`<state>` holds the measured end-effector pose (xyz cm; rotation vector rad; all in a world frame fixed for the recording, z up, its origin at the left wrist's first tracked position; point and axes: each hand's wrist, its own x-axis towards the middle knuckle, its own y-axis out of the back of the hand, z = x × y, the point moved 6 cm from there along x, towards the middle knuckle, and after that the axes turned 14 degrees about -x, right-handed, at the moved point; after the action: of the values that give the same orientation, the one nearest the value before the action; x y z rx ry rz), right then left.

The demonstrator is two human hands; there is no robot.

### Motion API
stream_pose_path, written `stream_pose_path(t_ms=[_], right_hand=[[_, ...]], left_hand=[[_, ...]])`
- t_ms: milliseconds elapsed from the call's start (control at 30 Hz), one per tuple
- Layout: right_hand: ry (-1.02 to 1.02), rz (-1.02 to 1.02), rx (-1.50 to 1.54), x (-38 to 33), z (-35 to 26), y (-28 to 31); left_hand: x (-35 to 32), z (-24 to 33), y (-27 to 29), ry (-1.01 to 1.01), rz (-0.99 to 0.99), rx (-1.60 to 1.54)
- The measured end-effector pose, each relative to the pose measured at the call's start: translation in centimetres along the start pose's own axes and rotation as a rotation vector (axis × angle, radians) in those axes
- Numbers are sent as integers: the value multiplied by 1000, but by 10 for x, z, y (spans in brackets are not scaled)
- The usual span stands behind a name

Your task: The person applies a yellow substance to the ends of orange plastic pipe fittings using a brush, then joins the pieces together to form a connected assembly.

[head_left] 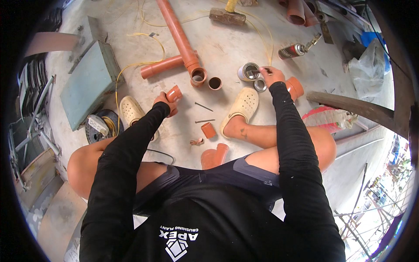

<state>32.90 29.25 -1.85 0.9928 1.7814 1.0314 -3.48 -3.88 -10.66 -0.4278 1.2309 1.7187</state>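
Bare floor (227, 52) lies open between the long pipe (180, 37) and the open tin (248, 71). Two nails (204, 113) and a short pipe piece (208, 130) clutter the gap between the feet.

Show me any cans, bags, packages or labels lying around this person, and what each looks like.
Small open tin: on the floor under the right hand, round, silvery.
Its lid: beside the tin, round, silvery.
Spray can: lying farther right, dark and metallic, with a nozzle.
Sack: right of the knee, red, green and white.
Plastic bag: far right, clear, crumpled.
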Motion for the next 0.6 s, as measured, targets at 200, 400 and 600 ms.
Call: stream_pose_path(t_ms=[200,400,600], right_hand=[[-116,179,24,13,17,24],[32,126,-312,-5,-22,41],[70,133,-332,-12,-34,54]], left_hand=[[7,68,75,-112,222,78],[-79,190,151,-508,210,289],[-188,243,186,-729,318,209]])
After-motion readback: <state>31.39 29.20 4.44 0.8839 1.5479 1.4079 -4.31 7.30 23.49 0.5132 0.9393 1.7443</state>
